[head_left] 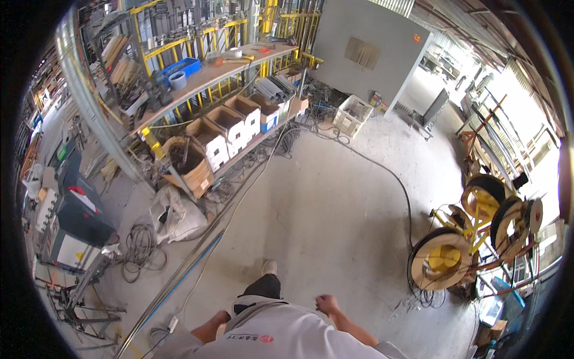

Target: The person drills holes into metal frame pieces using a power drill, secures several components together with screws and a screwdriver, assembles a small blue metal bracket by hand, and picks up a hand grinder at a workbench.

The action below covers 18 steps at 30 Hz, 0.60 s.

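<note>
My right hand [326,304] hangs beside the grey shirt [281,332] over the floor, its fingers curled in and nothing seen in them. On the other side my left hand [222,317] hangs close to the shirt, partly hidden by it, so its fingers do not show clearly. A small pale patch beside that hand is too hidden to name. Neither hand touches anything else that I can make out. One leg in dark trousers is stretched forward, with a light shoe [270,267] on the concrete floor [311,197].
A workbench [209,75] bears a blue bin [182,70]; several boxes [206,136] line its lower shelf. Cables and a blue hose [173,287] cross the floor at left, near a white sack [174,212]. Cable reels [441,261] stand right, a white crate [351,116] ahead.
</note>
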### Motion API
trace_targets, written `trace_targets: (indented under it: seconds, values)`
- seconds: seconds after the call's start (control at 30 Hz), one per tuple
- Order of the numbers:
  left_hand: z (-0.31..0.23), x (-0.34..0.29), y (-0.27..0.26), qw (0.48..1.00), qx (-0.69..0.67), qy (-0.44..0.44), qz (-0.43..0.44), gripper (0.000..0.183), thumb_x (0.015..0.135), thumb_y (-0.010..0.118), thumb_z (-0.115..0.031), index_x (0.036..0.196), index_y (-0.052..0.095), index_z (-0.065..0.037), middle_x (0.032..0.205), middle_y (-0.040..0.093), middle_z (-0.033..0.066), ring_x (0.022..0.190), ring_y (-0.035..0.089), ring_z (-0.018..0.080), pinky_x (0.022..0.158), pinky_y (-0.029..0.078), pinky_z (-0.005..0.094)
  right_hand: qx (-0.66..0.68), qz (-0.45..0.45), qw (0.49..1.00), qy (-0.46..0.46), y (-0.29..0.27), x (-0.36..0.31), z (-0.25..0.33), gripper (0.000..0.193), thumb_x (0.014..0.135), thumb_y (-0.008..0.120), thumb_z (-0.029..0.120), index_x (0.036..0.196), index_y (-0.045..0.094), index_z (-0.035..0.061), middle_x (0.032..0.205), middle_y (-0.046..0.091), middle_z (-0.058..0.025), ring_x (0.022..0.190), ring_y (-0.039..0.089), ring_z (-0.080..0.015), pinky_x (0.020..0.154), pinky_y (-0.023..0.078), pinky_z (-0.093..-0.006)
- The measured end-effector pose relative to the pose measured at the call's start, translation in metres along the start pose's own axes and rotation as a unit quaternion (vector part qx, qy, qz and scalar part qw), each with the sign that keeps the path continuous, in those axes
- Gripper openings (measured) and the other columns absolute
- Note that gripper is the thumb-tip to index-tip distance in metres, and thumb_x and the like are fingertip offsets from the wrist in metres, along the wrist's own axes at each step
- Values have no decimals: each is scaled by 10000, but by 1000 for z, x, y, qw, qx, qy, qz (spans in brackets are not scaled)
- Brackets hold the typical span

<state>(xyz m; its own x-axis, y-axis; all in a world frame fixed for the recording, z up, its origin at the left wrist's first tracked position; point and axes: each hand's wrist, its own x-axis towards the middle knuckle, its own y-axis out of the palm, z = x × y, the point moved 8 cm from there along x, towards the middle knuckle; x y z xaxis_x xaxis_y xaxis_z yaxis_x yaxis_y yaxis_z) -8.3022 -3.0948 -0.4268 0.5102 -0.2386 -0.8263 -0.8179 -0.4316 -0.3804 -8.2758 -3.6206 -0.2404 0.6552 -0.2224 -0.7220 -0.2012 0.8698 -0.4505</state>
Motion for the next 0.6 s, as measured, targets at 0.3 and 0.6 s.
trace_targets:
  seconds: [0.3,0.6]
  values:
    - [-484,140,-486,947,-123,175,-240,292,832,590,-260,725,672,-1,648,647,168,595,622,274,578,467,445,185,-126,912,344,-195,129,-89,149,904,709,245,960,745,112,707,720,-58,554,676,-192,495,532,-333]
    - [-571,280,-597,968,11,1,-249,247,812,601,-226,784,706,-4,774,706,202,736,687,369,656,530,424,-258,0,964,-65,-316,468,107,298,840,609,380,916,763,137,895,746,-101,846,719,-230,753,571,-399]
